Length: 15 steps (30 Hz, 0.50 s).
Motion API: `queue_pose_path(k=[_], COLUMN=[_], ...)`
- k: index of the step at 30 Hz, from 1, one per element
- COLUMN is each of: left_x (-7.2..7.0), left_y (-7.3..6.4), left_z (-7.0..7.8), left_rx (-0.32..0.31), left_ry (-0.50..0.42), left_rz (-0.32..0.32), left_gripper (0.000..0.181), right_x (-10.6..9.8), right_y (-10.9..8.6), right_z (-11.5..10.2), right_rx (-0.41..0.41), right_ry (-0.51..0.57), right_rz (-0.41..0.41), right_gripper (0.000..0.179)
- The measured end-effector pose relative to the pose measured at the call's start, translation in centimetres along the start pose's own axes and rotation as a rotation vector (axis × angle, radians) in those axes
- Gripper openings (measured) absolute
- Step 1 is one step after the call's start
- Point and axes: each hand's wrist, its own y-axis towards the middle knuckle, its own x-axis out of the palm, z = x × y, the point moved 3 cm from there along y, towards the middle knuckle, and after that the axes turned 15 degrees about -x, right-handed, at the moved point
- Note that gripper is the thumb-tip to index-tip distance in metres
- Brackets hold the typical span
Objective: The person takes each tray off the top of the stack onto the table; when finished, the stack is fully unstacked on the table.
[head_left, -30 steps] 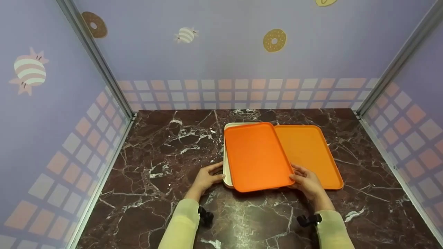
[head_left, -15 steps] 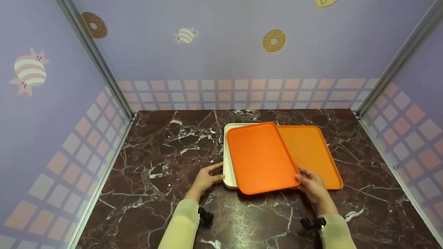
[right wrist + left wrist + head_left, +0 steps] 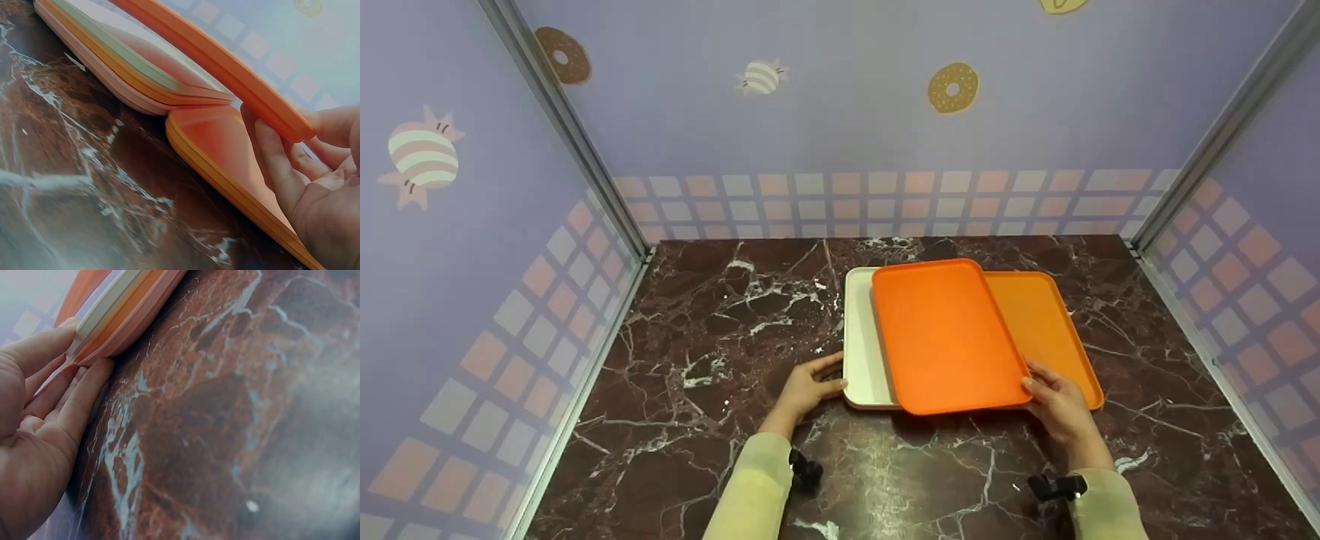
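In the head view, my right hand (image 3: 1061, 405) pinches the near right corner of a red-orange tray (image 3: 949, 337), thumb above and fingers beneath. The right wrist view shows this tray (image 3: 225, 67) tilted, raised over the other trays. Below it lies a stack with a white tray (image 3: 861, 337) uppermost; an orange-yellow tray (image 3: 121, 312) and a pink tray (image 3: 140, 323) show beneath at the edge. My left hand (image 3: 802, 386) rests its fairly straight fingers and thumb against the stack's left edge. Part of the white tray is hidden by the raised one.
Right of the stack, an orange-yellow tray (image 3: 1042, 337) lies flat on the dark marbled table (image 3: 712, 322), partly covered by the raised tray. Purple patterned walls (image 3: 855, 120) close in the back and both sides.
My right hand has moved right with the red-orange tray, uncovering more of the white tray and covering more of the right-hand orange-yellow one. My left hand has stayed at the stack's edge.
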Motion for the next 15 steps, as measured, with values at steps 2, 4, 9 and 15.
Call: queue_pose_path(k=[2,4,9,15], left_x=[0.0,0.0,0.0,0.0], left_y=[0.0,0.0,-0.1,-0.1], left_z=[0.0,0.0,0.1,0.1], left_rx=[-0.001,-0.001,-0.002,-0.002], left_ry=[-0.001,-0.003,-0.013,-0.019], left_rz=[0.004,0.005,0.009,0.005], left_gripper=[0.060,0.060,0.060,0.060], right_x=[-0.5,-1.0,-2.4,-3.9], right_y=[-0.1,-0.1,-0.3,-0.4], right_z=[-0.1,-0.3,-0.8,-1.3], right_rx=[-0.008,-0.020,-0.046,-0.073], right_ry=[0.009,0.016,0.029,0.098], right_rz=[0.000,0.006,0.006,-0.006], right_gripper=[0.035,0.034,0.036,0.038])
